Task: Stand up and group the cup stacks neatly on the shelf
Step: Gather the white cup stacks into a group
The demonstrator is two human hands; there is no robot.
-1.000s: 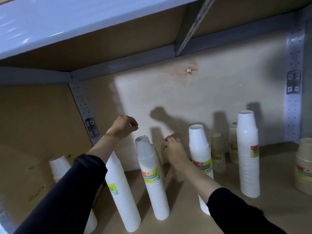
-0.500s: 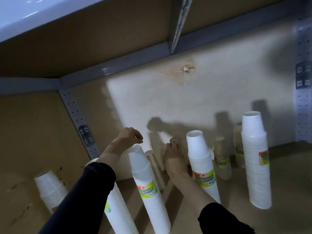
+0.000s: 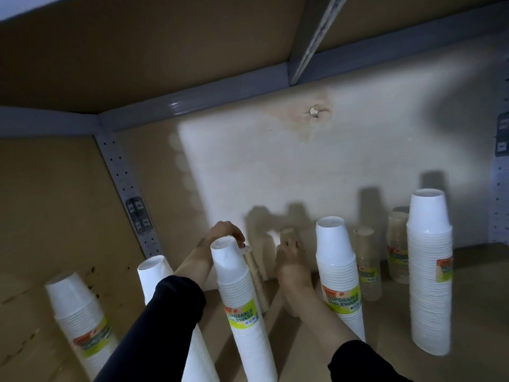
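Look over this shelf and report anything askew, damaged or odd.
A reddish-brown stain rings a small hole high on the back panel. Dark specks mark the left side panel. The front white stack seems to lean, perhaps lens distortion. The right hand grips a brown stack standing among white ones.

Pale, stained back wall (image 3: 275, 166) — grey metal beams (image 3: 192, 102) under a brown board (image 3: 137, 51) overhead.

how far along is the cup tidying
Done: every stack in view stands up, such as the tall white stack. In hand: the right hand grips a brown stack by the back wall; the left hand is by a second brown stack. Left: stacks sit spread apart, so grouping remains.
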